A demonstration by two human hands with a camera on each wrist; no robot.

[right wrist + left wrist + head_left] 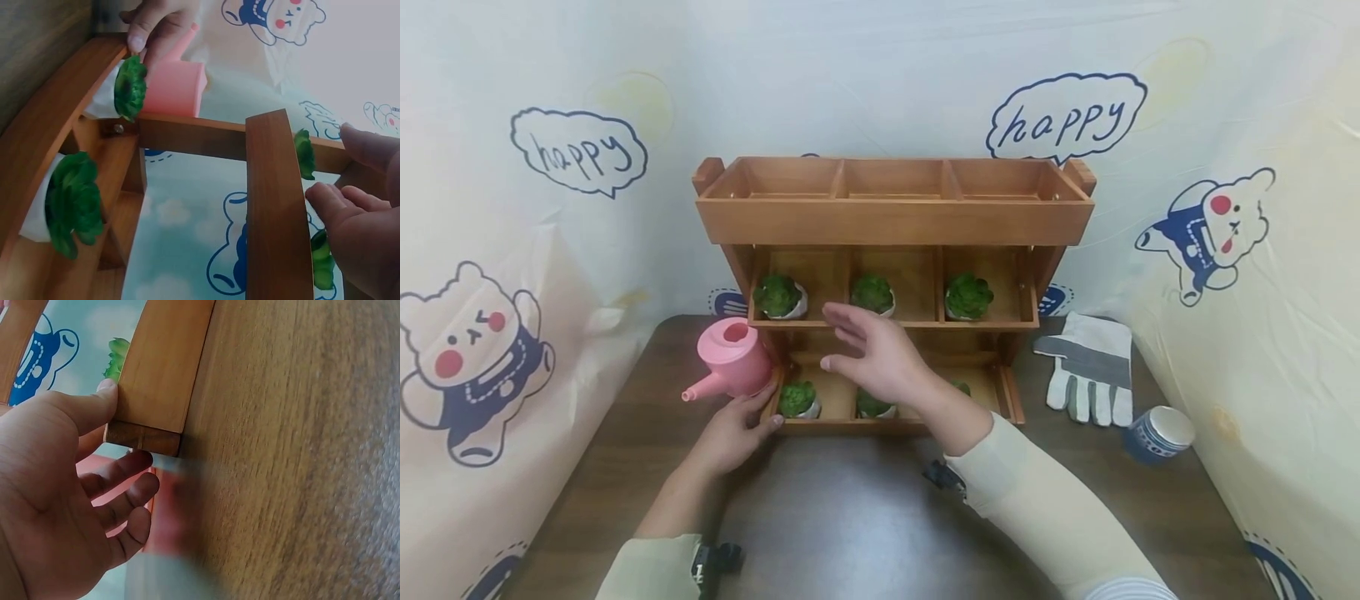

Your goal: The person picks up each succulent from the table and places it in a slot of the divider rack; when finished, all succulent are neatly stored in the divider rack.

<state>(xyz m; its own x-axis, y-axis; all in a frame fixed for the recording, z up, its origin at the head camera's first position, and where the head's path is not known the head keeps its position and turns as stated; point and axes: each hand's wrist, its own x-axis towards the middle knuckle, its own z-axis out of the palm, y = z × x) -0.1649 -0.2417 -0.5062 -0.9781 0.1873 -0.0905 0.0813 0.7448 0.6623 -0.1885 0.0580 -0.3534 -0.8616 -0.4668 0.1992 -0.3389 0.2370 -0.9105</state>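
A three-tier wooden plant shelf stands on the table. My left hand holds the left front corner of its bottom tier, the thumb over the front board and the fingers curled about its end. Beside that hand stands a pink watering can, spout toward the front left. My right hand, fingers extended and holding nothing, hovers before the middle tier, near a potted succulent. Other succulents in white pots are a left one and a right one on that tier, and a bottom-left one.
Right of the shelf lie white-and-grey work gloves. A blue jar with a pale lid stands in front of them. The shelf's top tier has three compartments. A printed cloth hangs behind and along both sides of the dark table.
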